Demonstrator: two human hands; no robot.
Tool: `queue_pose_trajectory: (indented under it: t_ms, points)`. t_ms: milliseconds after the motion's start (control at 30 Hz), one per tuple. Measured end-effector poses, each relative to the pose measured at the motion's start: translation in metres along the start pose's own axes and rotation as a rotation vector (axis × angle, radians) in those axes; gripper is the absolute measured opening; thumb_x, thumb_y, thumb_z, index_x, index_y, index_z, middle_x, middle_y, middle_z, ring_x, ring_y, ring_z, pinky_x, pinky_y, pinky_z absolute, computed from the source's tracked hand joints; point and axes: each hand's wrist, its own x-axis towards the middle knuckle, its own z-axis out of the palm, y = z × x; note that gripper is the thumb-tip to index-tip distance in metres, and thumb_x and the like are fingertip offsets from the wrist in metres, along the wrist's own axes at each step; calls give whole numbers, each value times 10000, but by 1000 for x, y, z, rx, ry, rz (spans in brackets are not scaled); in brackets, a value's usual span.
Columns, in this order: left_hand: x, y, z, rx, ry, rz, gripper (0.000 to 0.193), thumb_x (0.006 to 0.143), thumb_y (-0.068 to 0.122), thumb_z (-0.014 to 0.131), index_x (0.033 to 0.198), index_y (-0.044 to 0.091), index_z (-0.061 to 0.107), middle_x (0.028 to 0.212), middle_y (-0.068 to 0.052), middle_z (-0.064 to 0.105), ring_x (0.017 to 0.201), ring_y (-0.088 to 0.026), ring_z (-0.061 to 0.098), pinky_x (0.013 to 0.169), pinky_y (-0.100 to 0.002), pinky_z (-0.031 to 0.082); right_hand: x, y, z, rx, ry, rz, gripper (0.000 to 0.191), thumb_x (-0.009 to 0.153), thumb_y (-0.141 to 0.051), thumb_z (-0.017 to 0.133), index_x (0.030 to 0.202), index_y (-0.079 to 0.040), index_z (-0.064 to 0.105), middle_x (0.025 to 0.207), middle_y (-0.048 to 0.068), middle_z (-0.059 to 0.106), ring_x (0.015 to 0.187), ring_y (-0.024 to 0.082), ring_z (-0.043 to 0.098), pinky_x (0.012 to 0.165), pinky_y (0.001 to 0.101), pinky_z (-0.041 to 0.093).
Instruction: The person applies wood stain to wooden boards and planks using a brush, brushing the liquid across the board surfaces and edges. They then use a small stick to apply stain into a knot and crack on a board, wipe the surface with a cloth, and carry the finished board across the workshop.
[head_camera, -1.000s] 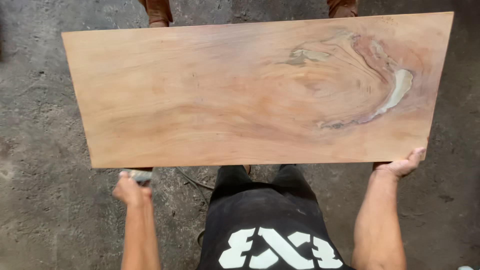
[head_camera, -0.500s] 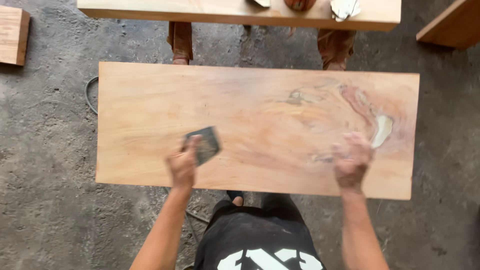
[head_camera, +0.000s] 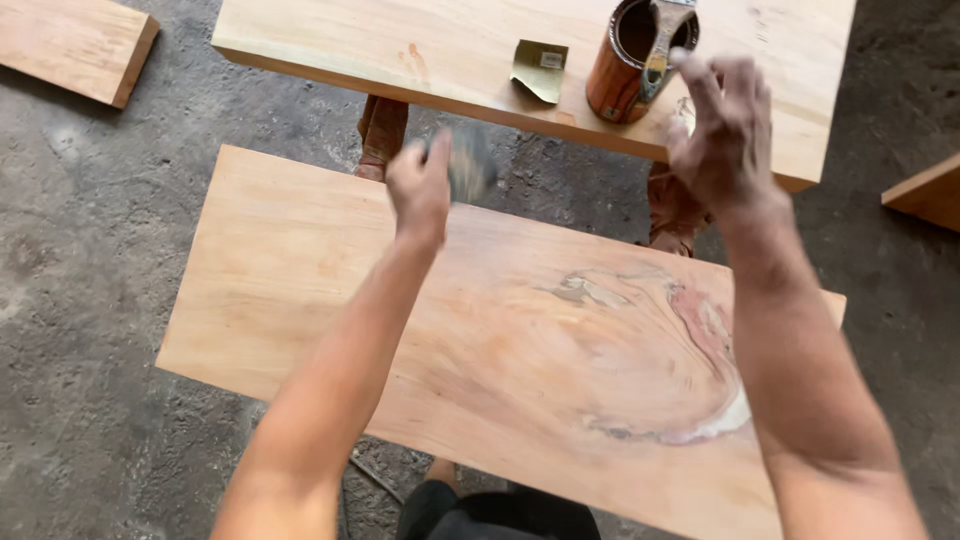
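Concrete workshop floor (head_camera: 80, 300) under two wooden boards.
Left hand (head_camera: 420, 190) is closed around a blurred dark sanding pad (head_camera: 468, 160) above the nearer wooden panel (head_camera: 300, 260); right hand (head_camera: 725, 130), fingers loosely spread and holding nothing, hovers beside a rusty tin can (head_camera: 630, 60) on the farther plank (head_camera: 450, 50).

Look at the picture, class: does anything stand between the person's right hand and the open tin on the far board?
Nothing visible does. The right hand hangs open in the air just beside the brown tin, with only bare far board between them. The left hand holds a dark sanding pad off to the side.
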Motion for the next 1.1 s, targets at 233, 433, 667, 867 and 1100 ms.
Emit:
queue_pose_trajectory:
  t_ms: [233, 433, 667, 867, 1100]
  points:
    - [60, -3, 40, 293, 137, -191, 468, 993, 474, 653, 829, 38, 605, 714, -86, 622, 634, -195, 550, 580, -399, 442, 57, 20, 9, -186, -192, -113, 451, 986, -103, 827, 1399, -223, 689, 1206, 111, 568, 1157, 264, 546, 1019, 357, 539]
    - [-75, -82, -76, 1196, 142, 463, 648, 964, 511, 613, 1445, 88, 508, 1573, -223, 404, 1482, -417, 309, 1121, -719, 142, 79, 46, 25, 127, 140, -174, 247, 1069, -130, 830, 1200, -1, 664, 1099, 135, 631, 986, 247, 682, 804, 340, 619]
    - [-102, -136, -110, 1262, 113, 365, 695, 946, 500, 574, 1463, 52, 448, 1578, -240, 371, 1514, -422, 286, 1188, -721, 147, 103, 102, 7, 144, 287, 1, 156, 923, 5, 621, 1066, -29, 570, 896, 61, 626, 789, 139, 646, 749, 269, 634]
    - [-102, -137, -113, 1247, 90, 368, 706, 940, 492, 583, 1463, 43, 432, 1584, -260, 341, 1515, -440, 261, 1183, -715, 158, 99, 110, -28, 231, 128, 49, 106, 1000, -30, 571, 998, -41, 676, 816, 65, 663, 697, 111, 646, 671, 232, 604]
    - [-102, -145, -114, 1237, 78, 348, 705, 944, 478, 582, 1474, 42, 424, 1594, -262, 334, 1523, -441, 253, 1196, -700, 165, 105, 65, 22, 131, -124, 138, 147, 1067, -48, 654, 959, 4, 740, 744, 68, 680, 611, 130, 631, 532, 256, 540]
